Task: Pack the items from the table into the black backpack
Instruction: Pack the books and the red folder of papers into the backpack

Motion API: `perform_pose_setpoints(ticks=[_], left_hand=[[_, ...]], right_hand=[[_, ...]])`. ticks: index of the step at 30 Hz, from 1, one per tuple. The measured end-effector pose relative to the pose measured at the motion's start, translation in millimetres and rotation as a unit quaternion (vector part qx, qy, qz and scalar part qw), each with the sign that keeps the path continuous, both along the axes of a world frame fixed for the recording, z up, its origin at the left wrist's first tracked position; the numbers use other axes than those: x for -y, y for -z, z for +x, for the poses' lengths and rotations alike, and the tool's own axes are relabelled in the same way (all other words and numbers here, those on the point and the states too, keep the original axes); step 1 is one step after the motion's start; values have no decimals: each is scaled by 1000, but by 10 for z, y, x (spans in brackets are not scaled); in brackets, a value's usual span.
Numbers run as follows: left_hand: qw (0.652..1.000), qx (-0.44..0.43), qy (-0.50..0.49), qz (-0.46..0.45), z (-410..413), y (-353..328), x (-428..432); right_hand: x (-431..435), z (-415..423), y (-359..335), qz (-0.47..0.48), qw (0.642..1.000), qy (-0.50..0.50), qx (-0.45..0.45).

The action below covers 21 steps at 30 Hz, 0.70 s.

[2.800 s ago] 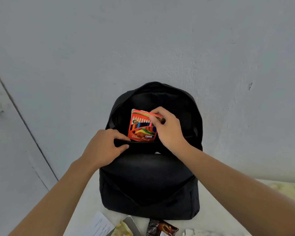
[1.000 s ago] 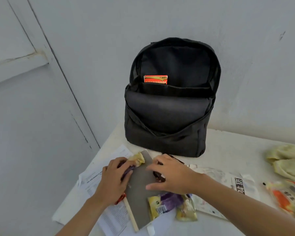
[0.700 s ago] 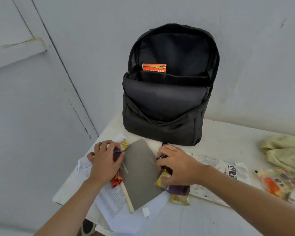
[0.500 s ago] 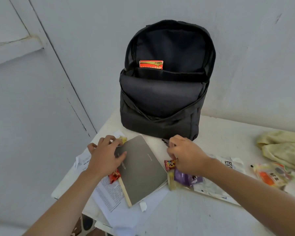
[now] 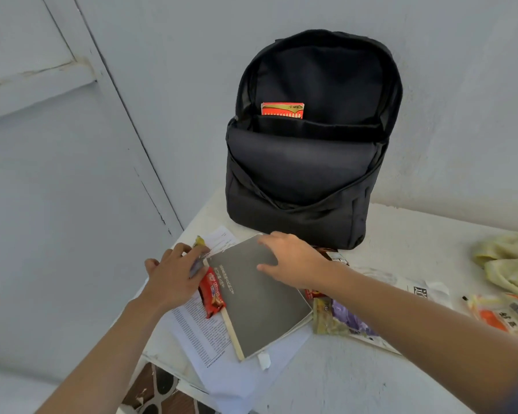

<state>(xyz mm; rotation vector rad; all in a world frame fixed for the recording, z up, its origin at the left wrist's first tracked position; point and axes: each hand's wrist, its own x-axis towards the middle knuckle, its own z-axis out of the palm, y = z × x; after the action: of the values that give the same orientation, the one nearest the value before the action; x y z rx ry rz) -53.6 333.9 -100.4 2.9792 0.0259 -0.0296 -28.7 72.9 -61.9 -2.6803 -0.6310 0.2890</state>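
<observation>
Both hands at the grey notebook (image 5: pixel 257 300), in front of the open black backpack (image 5: pixel 305 174).

The fingertips of the left hand (image 5: pixel 171 279) are hidden among blurred wrappers at the notebook's top left corner, so I cannot tell whether they grip anything. A red snack wrapper (image 5: pixel 211 295) lies partly under that hand, beside the notebook's spine. The right hand (image 5: pixel 293 261) reaches in from the right and lies spread on the notebook's upper part, fingers relaxed, thumb and forefinger apart. The notebook rests at a slant on printed papers (image 5: pixel 198 327) near the table (image 5: pixel 356 377) edge, just in front of the backpack. The backpack stands upright against the wall, with only the top strip of a red pencil box (image 5: pixel 282 110) showing in its main compartment. A purple snack packet (image 5: pixel 341 318) is half covered by the right forearm.
</observation>
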Motion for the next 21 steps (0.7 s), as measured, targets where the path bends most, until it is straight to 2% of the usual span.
perform_pose_setpoints(ticks=[4, 8, 17, 21], left_hand=[[999, -21, 21, -30, -47, 20, -116], [997, -41, 36, -46, 5, -13, -256], [994, -33, 88, -47, 154, -95, -203], [991, -51, 107, -56, 214, -172, -128]], right_hand=[[-155, 189, 96, -54, 996, -71, 0], [-245, 396, 120, -86, 989, -110, -47], [-435, 668, 100, -160, 977, -106, -93], [-368, 628, 24, -174, 977, -102, -67]])
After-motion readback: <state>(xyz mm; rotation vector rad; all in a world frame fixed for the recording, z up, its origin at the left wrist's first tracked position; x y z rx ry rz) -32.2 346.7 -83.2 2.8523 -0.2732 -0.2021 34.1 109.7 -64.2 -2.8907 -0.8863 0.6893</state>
